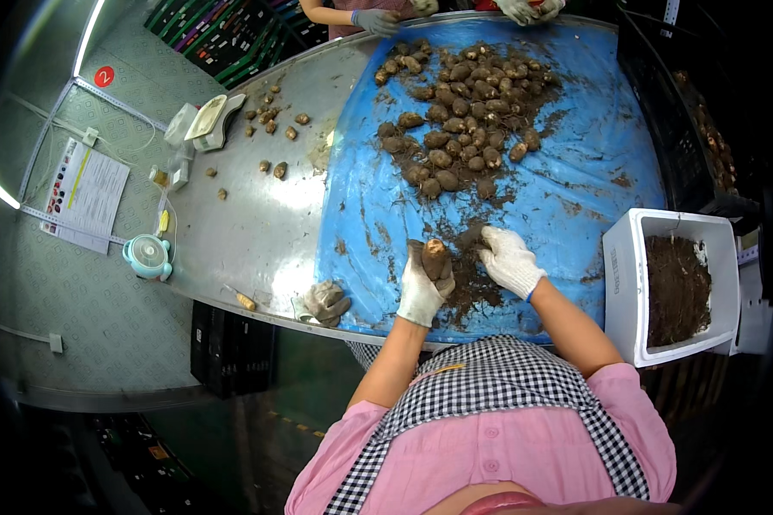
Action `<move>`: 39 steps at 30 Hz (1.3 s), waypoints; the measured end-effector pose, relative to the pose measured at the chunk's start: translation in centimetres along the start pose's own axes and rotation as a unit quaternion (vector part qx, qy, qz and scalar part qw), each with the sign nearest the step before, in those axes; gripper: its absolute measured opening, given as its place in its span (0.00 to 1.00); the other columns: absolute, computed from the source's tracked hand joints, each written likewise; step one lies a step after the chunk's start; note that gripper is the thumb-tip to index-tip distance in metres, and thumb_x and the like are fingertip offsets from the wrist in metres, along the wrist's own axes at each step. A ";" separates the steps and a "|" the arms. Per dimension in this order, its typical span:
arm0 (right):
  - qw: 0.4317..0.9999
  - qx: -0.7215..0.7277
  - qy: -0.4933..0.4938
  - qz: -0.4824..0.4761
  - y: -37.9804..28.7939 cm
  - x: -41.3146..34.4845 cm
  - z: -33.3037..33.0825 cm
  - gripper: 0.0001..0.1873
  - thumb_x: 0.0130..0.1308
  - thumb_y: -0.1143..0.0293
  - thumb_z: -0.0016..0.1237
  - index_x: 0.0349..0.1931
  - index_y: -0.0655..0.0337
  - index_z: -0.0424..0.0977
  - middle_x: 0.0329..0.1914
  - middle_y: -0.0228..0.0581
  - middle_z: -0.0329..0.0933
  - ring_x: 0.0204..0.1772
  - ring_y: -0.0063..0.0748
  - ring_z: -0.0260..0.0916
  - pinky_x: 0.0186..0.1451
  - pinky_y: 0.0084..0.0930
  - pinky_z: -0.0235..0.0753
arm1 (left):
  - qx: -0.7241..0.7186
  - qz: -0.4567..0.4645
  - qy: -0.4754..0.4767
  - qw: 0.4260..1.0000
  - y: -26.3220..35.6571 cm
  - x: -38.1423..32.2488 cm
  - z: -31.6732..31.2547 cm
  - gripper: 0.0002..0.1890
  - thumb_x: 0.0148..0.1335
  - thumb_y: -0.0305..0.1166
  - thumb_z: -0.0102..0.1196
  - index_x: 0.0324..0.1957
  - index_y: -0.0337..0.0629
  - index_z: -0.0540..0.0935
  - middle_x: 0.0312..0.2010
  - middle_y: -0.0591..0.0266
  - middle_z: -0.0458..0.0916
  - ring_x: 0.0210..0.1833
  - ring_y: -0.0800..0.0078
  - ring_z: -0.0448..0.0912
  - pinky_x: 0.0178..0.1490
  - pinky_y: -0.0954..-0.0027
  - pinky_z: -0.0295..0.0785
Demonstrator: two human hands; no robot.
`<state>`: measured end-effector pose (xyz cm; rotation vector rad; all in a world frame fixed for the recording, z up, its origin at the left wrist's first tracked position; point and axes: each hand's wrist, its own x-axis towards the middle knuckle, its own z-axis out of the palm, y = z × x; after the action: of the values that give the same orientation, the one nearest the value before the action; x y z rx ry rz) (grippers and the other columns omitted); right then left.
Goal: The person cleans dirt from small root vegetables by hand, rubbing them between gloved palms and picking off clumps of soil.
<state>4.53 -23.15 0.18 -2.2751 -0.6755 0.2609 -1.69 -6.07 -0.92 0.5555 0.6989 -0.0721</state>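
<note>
My left hand [421,290], in a soiled white knit glove, grips a brown taro corm [434,259] with its pale cut-looking end up. To its right, my gloved right hand [510,261] is over loose soil and root scraps [475,283] on the blue plastic sheet [373,225]. Its fingertips are dark with dirt, and a dark patch beside them hides whether they pinch anything. Beyond both hands lies a heap of soil-covered taro corms [467,122].
A white foam box [625,290] with soil stands at the right. On the metal table [232,238] are small corms [280,170], a kitchen scale [212,122], a yellow-handled knife [245,300] and crumpled gloves [325,302]. Other people's gloved hands [377,22] are at the far edge.
</note>
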 end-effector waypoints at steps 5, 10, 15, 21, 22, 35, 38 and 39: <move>0.998 0.028 -0.057 0.021 -2.7 0.0 -1.5 0.16 0.64 0.62 0.45 0.42 0.66 0.74 0.42 0.55 0.78 0.48 0.56 0.75 0.51 0.43 0.75 | 0.074 0.028 -0.033 0.996 -0.4 0.3 -1.7 0.29 0.71 0.62 0.35 0.42 0.47 0.77 0.24 0.65 0.76 0.16 0.78 0.63 0.19 0.75 0.54; 0.990 0.072 -0.120 0.023 -3.8 0.1 -1.0 0.19 0.65 0.56 0.44 0.43 0.64 0.77 0.40 0.56 0.78 0.44 0.56 0.76 0.48 0.44 0.76 | 0.515 0.370 -0.040 0.773 -2.4 1.0 -4.0 0.13 0.73 0.27 0.43 0.56 0.35 0.69 0.46 0.49 0.76 0.45 0.64 0.77 0.46 0.66 0.75; 0.994 0.063 -0.059 -0.068 -3.2 -0.1 0.8 0.16 0.64 0.60 0.43 0.36 0.65 0.78 0.36 0.55 0.78 0.42 0.55 0.76 0.46 0.46 0.76 | 0.138 0.156 -0.181 0.961 -0.6 0.9 -3.9 0.16 0.73 0.43 0.40 0.44 0.40 0.73 0.32 0.55 0.74 0.27 0.69 0.69 0.29 0.69 0.63; 0.998 -0.053 -0.025 -0.003 -0.4 -1.4 0.7 0.11 0.61 0.67 0.48 0.40 0.66 0.72 0.41 0.55 0.76 0.51 0.57 0.71 0.56 0.47 0.70 | 0.011 0.040 -0.117 0.992 0.4 0.2 -2.0 0.25 0.73 0.57 0.37 0.35 0.46 0.74 0.23 0.64 0.72 0.17 0.76 0.61 0.19 0.73 0.53; 0.999 -0.042 -0.033 0.009 -1.4 -1.1 -0.2 0.11 0.62 0.68 0.47 0.41 0.65 0.72 0.43 0.55 0.76 0.52 0.57 0.71 0.56 0.47 0.70 | 0.009 0.042 -0.119 0.992 0.3 0.7 -2.2 0.25 0.72 0.58 0.38 0.38 0.46 0.75 0.24 0.65 0.73 0.19 0.76 0.63 0.20 0.72 0.53; 0.989 0.100 -0.112 0.007 -4.7 0.0 0.2 0.19 0.66 0.57 0.43 0.36 0.67 0.77 0.35 0.56 0.79 0.41 0.56 0.76 0.49 0.47 0.74 | 0.041 0.065 0.020 0.997 -1.0 -0.8 1.2 0.26 0.74 0.56 0.34 0.44 0.44 0.74 0.29 0.63 0.78 0.25 0.73 0.73 0.25 0.74 0.67; 0.990 -0.118 -0.067 -0.038 -1.9 0.7 0.1 0.14 0.58 0.64 0.45 0.29 0.68 0.76 0.31 0.55 0.78 0.39 0.52 0.77 0.51 0.47 0.73 | -0.062 -0.045 -0.155 0.985 0.4 1.2 -2.9 0.26 0.72 0.55 0.38 0.39 0.40 0.78 0.21 0.59 0.74 0.14 0.74 0.65 0.14 0.74 0.56; 0.994 -0.107 -0.035 0.010 -0.9 0.2 0.2 0.13 0.58 0.65 0.47 0.29 0.67 0.76 0.32 0.54 0.78 0.38 0.54 0.76 0.53 0.45 0.72 | -0.047 -0.053 -0.140 0.988 0.8 0.9 -2.6 0.26 0.72 0.55 0.36 0.38 0.42 0.76 0.21 0.59 0.74 0.14 0.74 0.64 0.15 0.73 0.55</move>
<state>4.27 -22.37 0.67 -2.4865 -0.7484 0.2909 -2.38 -3.94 -2.76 0.4079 0.4545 -0.2122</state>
